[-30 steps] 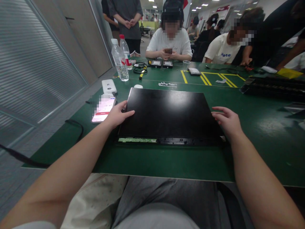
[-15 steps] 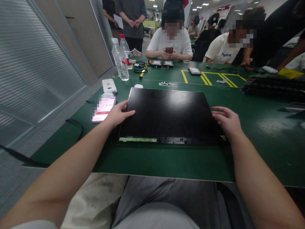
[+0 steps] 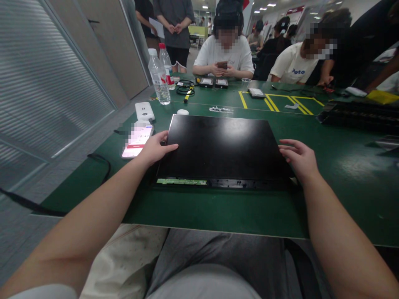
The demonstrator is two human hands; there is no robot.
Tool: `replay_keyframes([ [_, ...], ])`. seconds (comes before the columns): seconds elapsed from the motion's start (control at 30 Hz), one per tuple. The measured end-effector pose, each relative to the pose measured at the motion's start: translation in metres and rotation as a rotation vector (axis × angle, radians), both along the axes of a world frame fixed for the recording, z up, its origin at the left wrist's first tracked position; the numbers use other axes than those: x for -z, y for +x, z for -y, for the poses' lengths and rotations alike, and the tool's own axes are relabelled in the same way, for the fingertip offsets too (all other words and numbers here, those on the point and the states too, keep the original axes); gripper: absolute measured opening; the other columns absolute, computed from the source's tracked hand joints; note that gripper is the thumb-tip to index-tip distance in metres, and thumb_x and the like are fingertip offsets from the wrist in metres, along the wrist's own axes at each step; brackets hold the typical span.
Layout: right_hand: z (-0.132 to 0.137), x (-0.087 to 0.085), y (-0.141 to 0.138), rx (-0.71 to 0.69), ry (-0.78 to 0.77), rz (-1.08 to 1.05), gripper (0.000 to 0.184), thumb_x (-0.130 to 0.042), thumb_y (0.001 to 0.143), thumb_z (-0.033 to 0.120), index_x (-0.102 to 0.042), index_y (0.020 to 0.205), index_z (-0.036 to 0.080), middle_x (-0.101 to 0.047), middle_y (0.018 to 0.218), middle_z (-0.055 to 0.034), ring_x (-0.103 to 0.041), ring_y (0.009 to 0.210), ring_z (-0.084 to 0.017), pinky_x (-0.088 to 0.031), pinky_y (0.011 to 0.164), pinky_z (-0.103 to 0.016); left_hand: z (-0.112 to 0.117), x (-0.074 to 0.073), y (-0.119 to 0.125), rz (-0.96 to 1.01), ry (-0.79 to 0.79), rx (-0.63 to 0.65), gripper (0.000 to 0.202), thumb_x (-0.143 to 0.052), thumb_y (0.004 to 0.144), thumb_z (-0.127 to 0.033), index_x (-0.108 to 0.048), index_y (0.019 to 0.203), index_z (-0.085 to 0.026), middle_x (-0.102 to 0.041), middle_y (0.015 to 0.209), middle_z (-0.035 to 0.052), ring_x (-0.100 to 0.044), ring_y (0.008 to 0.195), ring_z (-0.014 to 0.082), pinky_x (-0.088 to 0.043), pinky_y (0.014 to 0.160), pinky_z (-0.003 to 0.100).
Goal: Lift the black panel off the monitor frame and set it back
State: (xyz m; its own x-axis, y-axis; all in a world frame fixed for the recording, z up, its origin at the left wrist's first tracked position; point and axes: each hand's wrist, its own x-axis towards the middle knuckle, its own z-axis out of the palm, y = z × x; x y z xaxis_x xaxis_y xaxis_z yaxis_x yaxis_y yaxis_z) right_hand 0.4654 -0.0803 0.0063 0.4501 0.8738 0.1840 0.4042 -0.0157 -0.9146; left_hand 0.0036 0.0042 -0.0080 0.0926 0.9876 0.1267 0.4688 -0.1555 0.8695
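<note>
A black LCD screen panel (image 3: pixel 218 145) lies on the green table in front of me, with a green circuit board strip (image 3: pixel 181 182) along its near edge. My left hand (image 3: pixel 157 148) grips the panel's left edge, thumb on top of the dark face and the other fingers around the side. At the right edge, my right hand (image 3: pixel 299 158) holds the panel with its fingertips; the underside of this grip is hidden.
Left of the panel lie a lit phone (image 3: pixel 137 141) and a white power bank (image 3: pixel 144 111). Two water bottles (image 3: pixel 159 79) stand behind. Beyond are a cable (image 3: pixel 185 89), hard drives (image 3: pixel 221 83) and a seated person (image 3: pixel 224 56). A long black part (image 3: pixel 352 114) lies right.
Both hands keep their places on the panel, which has not visibly moved on the table. Only the camera view has shifted slightly.
</note>
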Motion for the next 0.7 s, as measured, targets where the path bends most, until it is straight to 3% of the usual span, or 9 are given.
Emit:
replay_keyframes([
  [0.4, -0.0004, -0.0002, 0.0004, -0.005, -0.023, -0.003, 0.039, -0.074, 0.059, 0.034, -0.072, 0.097, 0.025, -0.075, 0.089, -0.0062, -0.065, 0.079, -0.024, -0.044, 0.054, -0.03, 0.0038, -0.0039, 0.0043, 0.072, -0.024, -0.003, 0.075, -0.087, 0.063, -0.043, -0.066, 0.131, -0.018, -0.075, 0.125, 0.0106, -0.067, 0.118, 0.0323, -0.05, 0.104, 0.044],
  [0.7, -0.0014, 0.0019, 0.0013, 0.014, 0.006, -0.01, 0.041, -0.074, 0.059, 0.034, -0.072, 0.099, 0.024, -0.075, 0.09, -0.0059, -0.065, 0.076, -0.022, -0.041, 0.053, -0.028, 0.0016, -0.0028, 0.0023, 0.013, -0.021, -0.008, 0.074, -0.086, 0.064, -0.044, -0.067, 0.131, -0.019, -0.075, 0.125, 0.0094, -0.065, 0.121, 0.0325, -0.048, 0.106, 0.044],
])
